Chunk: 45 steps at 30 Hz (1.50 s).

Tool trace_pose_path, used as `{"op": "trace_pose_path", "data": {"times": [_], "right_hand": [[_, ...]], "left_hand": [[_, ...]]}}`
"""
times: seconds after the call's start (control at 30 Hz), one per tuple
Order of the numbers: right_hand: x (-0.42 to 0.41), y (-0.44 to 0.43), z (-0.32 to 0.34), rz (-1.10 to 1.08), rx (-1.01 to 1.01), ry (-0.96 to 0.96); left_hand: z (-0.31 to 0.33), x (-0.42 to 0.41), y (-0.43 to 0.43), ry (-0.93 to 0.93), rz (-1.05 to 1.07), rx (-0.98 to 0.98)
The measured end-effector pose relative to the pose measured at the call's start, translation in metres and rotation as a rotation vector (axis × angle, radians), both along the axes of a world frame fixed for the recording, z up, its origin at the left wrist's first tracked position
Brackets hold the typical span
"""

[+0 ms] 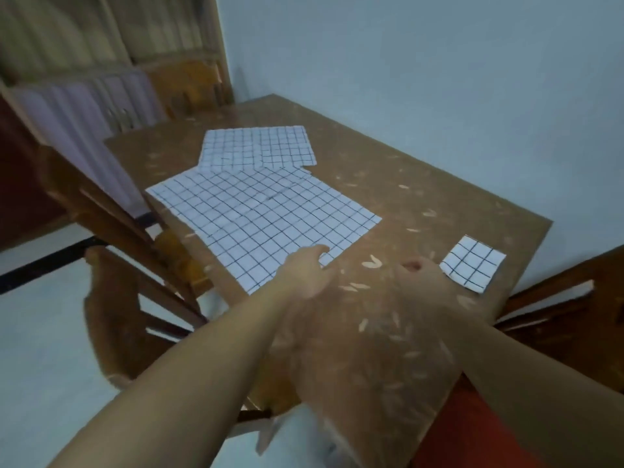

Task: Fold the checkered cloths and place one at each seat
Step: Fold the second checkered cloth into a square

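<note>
A large unfolded checkered cloth [263, 217] lies flat on the brown table [439, 194]. Two more unfolded checkered cloths [256, 148] overlap behind it. A small folded checkered cloth [472, 263] sits near the table's right edge. My left hand [307, 270] reaches forward, and its fingers touch the near corner of the large cloth. My right hand [418, 275] is beside the folded cloth, just to its left, and is smeared by motion blur, so its fingers are unclear.
A wooden chair [111, 214] stands at the table's left side, another chair [557, 298] at the right side, and a third [189, 89] at the far end. A pale wall runs along the right.
</note>
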State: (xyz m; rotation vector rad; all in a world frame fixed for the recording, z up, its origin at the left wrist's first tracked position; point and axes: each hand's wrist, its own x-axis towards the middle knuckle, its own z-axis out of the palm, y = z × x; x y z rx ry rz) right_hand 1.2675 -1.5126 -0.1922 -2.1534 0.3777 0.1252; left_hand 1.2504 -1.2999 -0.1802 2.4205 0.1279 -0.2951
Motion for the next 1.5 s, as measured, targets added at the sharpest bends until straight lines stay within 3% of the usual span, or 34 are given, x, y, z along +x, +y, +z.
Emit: {"op": "trace_pose_path", "data": {"times": [0.33,0.77,0.97,1.23,1.33,1.43,1.5], "right_hand": [[-0.032,0.146,0.039,0.129,-0.02,-0.113],[0.041,0.2,-0.005,0.131,0.071,0.074],[0.067,0.207,-0.022,0.019,0.137,0.076],[0.07,0.24,-0.055,-0.151,0.072,0.081],[0.058,0.262,-0.067,-0.089,-0.128,0.104],[0.045,0.288,-0.082,0.193,-0.463,0.115],[0.036,0.308,-0.094,0.354,-0.557,0.131]], "left_hand": [[0.038,-0.05,0.168,0.0,0.102,0.086],[0.001,0.051,0.206,-0.001,-0.055,0.107],[-0.024,0.09,0.222,0.049,-0.123,0.11],[-0.064,0.133,0.266,0.103,-0.344,0.156],[-0.076,0.146,0.282,0.123,-0.448,0.201],[-0.088,0.152,0.292,0.131,-0.566,0.249],[-0.096,0.152,0.296,0.142,-0.632,0.272]]}}
